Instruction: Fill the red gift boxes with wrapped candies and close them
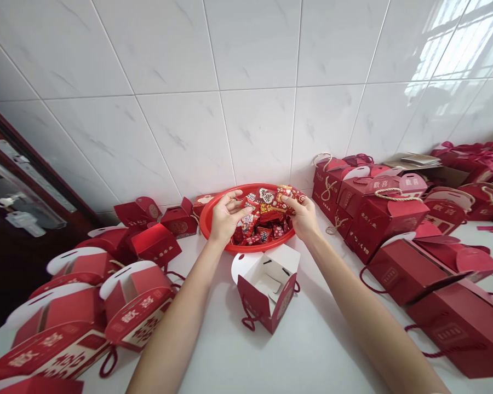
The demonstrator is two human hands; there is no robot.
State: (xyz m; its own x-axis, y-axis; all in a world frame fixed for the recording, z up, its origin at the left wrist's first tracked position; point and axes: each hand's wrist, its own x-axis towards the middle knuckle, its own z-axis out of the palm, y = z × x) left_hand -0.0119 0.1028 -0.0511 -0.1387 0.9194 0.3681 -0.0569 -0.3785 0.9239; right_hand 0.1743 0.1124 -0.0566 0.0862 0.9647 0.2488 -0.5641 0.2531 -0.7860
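A red plastic basin [206, 221] holds several shiny red snack packets [267, 198] and smaller wrapped candies [264, 234]. Over its left side is my left hand [225, 216], thumb and fingers apart, the thumb lying near a packet. My right hand [304, 215] reaches over the right rim, thumb and fingers pinched on a red candy packet [286, 192] at the back of the pile. In front of the basin, between my forearms, a red gift box [257, 298] stands with its top open. Its white inside shows, and a dark red cord handle hangs at its side.
Red gift boxes [139, 306] with raised flaps and cords crowd the left of the white table [246, 361]. More boxes [380, 219] are stacked on the right, some with rope handles. Behind is a tiled wall [258, 131]; a door with keys [24, 221] stands left.
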